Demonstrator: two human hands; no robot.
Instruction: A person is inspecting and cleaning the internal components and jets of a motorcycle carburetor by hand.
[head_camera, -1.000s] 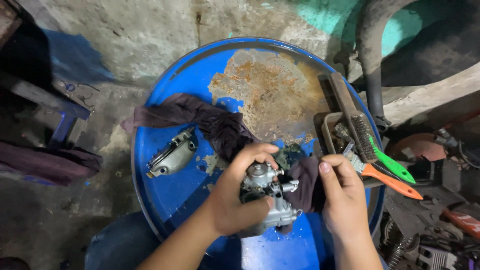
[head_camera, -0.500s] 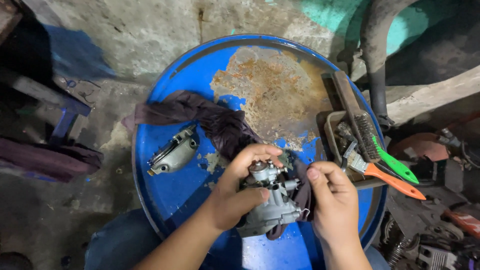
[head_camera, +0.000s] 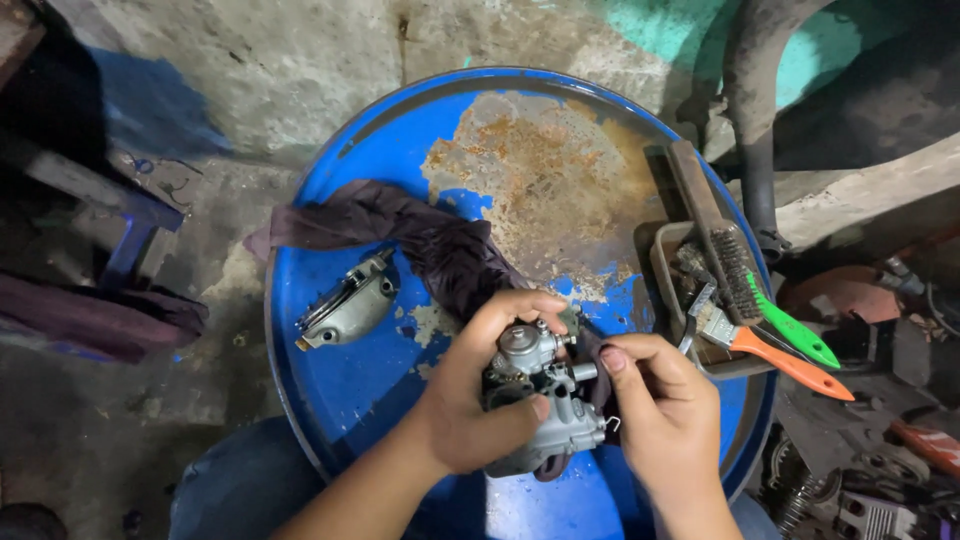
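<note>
Grey carburetor (head_camera: 545, 410) clamped in left hand (head_camera: 470, 410) over blue drum (head_camera: 330, 390); right hand (head_camera: 665, 420) pinches a fitting; best kept steady.

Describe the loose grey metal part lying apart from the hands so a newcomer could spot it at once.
Find the round blue drum top with its rusty patch. On its left side, below the dark cloth, lies a grey metal cover. Unlike the carburetor, nobody holds it.
</note>
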